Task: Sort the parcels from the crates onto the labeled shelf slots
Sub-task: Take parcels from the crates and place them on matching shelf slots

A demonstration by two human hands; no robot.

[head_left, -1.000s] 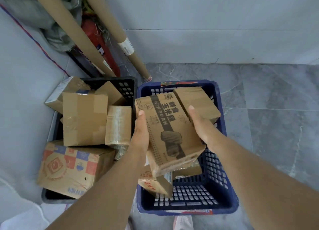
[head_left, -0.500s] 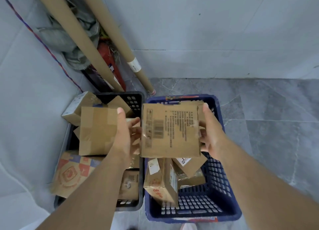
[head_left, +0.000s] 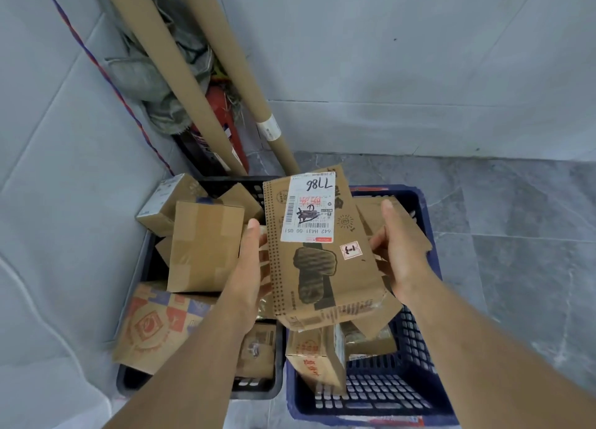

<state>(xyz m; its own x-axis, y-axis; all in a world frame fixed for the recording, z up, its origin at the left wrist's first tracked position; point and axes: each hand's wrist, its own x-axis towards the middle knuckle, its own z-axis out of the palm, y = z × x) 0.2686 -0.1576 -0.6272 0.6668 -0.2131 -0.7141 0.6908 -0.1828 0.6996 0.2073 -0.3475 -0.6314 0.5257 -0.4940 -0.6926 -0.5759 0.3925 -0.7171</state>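
Note:
I hold a brown printed cardboard parcel (head_left: 325,267) above the two crates, label side up; its white shipping label reads 7786 upside down, and a small red sticker sits beside it. My left hand (head_left: 250,267) grips its left edge, thumb on top. My right hand (head_left: 398,254) grips its right edge. Below lie a blue crate (head_left: 419,380) with several small parcels and a black crate (head_left: 200,383) packed with boxes, among them a taped plain box (head_left: 204,245) and a colourfully printed box (head_left: 154,328).
Long cardboard tubes (head_left: 167,67) lean in the wall corner behind the crates, along with a red extinguisher (head_left: 225,119) and a grey cloth bundle. Grey tiled floor (head_left: 516,235) stretches to the right. White wall stands on the left and behind.
The parcel has been turned in my hands: first its printed face, then a text side, now the face with the shipping label. The view has tilted up slightly.

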